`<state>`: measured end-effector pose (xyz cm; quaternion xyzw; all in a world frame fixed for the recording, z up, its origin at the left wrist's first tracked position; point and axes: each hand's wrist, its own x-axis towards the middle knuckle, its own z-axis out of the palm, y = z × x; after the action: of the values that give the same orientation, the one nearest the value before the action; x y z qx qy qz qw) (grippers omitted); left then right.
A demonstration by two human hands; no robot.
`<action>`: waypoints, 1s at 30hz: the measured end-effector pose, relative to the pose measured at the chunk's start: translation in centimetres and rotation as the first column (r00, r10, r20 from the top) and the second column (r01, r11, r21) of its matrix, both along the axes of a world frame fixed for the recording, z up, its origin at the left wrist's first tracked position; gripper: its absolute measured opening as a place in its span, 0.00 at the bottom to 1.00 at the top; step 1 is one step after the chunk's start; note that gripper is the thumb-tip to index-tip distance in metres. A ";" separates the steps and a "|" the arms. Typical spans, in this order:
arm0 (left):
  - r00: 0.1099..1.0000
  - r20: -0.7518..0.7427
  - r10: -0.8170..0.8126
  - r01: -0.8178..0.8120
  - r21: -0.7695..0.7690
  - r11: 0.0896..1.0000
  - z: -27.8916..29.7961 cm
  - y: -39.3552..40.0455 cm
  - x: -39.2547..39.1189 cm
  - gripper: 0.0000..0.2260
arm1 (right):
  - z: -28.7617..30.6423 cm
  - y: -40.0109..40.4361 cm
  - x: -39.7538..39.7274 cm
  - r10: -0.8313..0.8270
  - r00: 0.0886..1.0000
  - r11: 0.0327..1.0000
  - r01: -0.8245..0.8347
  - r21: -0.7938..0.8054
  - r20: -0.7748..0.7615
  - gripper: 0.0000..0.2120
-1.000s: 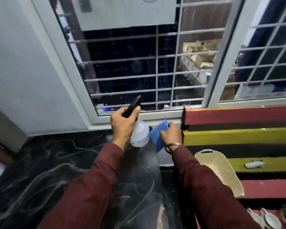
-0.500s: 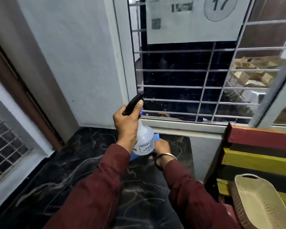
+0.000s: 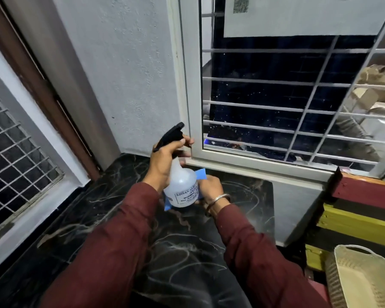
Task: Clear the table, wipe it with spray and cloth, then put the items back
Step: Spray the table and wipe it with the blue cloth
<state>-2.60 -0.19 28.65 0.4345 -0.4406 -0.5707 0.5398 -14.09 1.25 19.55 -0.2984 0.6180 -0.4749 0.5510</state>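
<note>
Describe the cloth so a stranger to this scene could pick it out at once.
Start at the black marble table below the barred window. Near its far edge, the left hand holds a translucent spray bottle off the surface. The cloth lies flat just behind it under the right hand: the only bright blue thing here, showing as corners either side of the bottle.

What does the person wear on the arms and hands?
Both arms have long dark maroon sleeves reaching the wrists. The right hand is bare, with a thin silver metal bangle on its wrist. The left hand is bare too, without glove or ring visible.
</note>
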 end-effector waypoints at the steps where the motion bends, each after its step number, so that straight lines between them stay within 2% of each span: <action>1: 0.999 -0.040 0.017 -0.017 0.012 1.000 -0.3 -0.3 0.8 0.06 | 0.0 -0.1 0.3 0.000 1.000 1.000 0.000 0.001 -0.004 0.06; 4: 1.000 -0.020 0.004 -0.003 0.033 0.999 -1.4 -1.6 3.8 0.06 | -0.1 -0.9 1.4 -0.024 0.999 0.999 0.024 0.033 0.024 0.06; 7: 0.981 0.174 -0.085 0.076 0.059 0.995 -2.9 -3.0 6.4 0.10 | -0.5 -1.8 2.2 -0.058 0.998 0.994 0.060 0.093 -0.020 0.06; 11: 0.864 0.480 -0.149 0.095 0.134 0.986 -6.2 -5.4 10.6 0.14 | -0.8 -4.3 3.4 -0.184 0.964 0.979 0.198 0.057 -0.191 0.05; 14: 0.747 0.638 -0.190 0.108 0.166 0.980 -8.6 -6.8 14.2 0.10 | -1.9 -6.5 4.1 -0.313 0.915 0.944 0.328 0.019 -0.253 0.08; 17: 0.676 0.711 -0.192 0.093 0.176 0.980 -10.8 -8.0 17.2 0.07 | -3.3 -7.3 5.1 -0.354 0.901 0.923 0.379 0.060 -0.252 0.11; 20: 0.590 0.783 -0.196 0.078 0.186 0.979 -12.9 -9.4 19.1 0.16 | -4.2 -7.3 6.3 -0.338 0.886 0.919 0.384 0.091 -0.318 0.13; 22: 0.522 0.829 -0.202 0.039 0.213 0.976 -13.6 -10.0 19.9 0.22 | -4.3 -7.2 7.1 -0.324 0.868 0.913 0.391 0.116 -0.377 0.08; 25: 0.396 0.895 -0.207 -0.020 0.234 0.972 -14.0 -10.0 20.7 0.19 | -4.2 -7.2 7.8 -0.310 0.846 0.907 0.400 0.132 -0.434 0.09; 30: 0.459 0.868 -0.190 -0.137 0.280 0.950 -14.3 -9.7 22.2 0.15 | -5.2 -8.6 7.6 -0.296 0.850 0.910 0.390 0.142 -0.436 0.12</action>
<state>19.57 -9.86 14.39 0.7394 -0.5675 -0.3310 0.1471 -6.45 -7.33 14.32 -0.2100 0.8115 -0.4208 0.3468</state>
